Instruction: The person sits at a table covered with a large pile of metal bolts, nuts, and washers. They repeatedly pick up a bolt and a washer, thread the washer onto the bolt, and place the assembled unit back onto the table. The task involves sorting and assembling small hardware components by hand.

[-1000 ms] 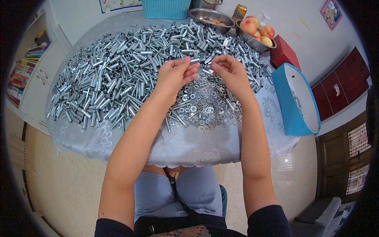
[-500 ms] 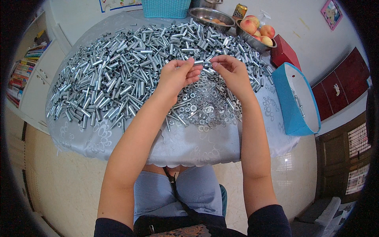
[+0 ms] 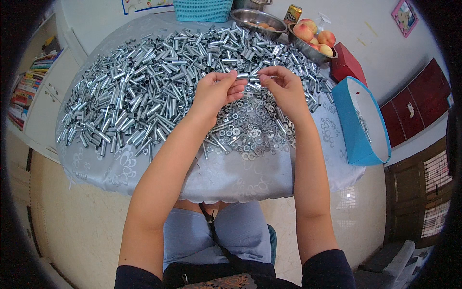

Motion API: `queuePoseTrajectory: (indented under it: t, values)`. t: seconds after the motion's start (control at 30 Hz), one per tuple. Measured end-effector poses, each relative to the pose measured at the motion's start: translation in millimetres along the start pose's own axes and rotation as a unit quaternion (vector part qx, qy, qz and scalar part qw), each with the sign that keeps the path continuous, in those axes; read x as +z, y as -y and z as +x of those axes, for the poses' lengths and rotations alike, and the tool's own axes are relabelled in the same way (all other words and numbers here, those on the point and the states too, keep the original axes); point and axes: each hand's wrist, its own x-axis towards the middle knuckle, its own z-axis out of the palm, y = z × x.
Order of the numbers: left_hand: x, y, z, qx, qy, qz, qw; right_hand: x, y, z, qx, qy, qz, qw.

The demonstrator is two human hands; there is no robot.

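Note:
My left hand [image 3: 219, 91] is closed on a short silver metal sleeve [image 3: 242, 75], held level above the heap, its thumb and forefinger at the left end. My right hand [image 3: 284, 89] pinches at the sleeve's right end; the small part between those fingertips is too small to name. Under and around both hands spreads a big pile of loose metal sleeves [image 3: 159, 91]. Between my wrists, nearer to me, lies a patch of flat washers and nuts [image 3: 255, 127].
A blue fabric bin [image 3: 344, 130] at the right holds a few metal pieces. Behind it stand a red box [image 3: 346, 65], a steel bowl of peaches [image 3: 308, 50], a drink can [image 3: 292, 13], another steel bowl [image 3: 240, 18] and a turquoise basket [image 3: 202, 10]. A patterned silver-grey cloth [image 3: 231, 180] covers the table.
My right hand has shifted slightly to the right, its fingers still pinched by the sleeve's end. The left hand and the sleeve have hardly moved.

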Motion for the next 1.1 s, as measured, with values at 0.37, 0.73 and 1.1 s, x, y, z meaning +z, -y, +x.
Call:
queuePoseTrajectory:
  t: [0.37,0.73,1.1]
  values:
    - [1,-2,-1,-0.028,0.068,-0.011,0.997,4,6,-1,0.005,0.009,0.018,1.0]
    - [-1,-3,0,-0.031,0.048,-0.062,0.996,18,13,-8,-0.056,-0.003,-0.023,0.998]
    - [-4,-1,3,-0.038,0.061,-0.078,0.994,13,18,-6,0.015,0.05,0.036,0.998]
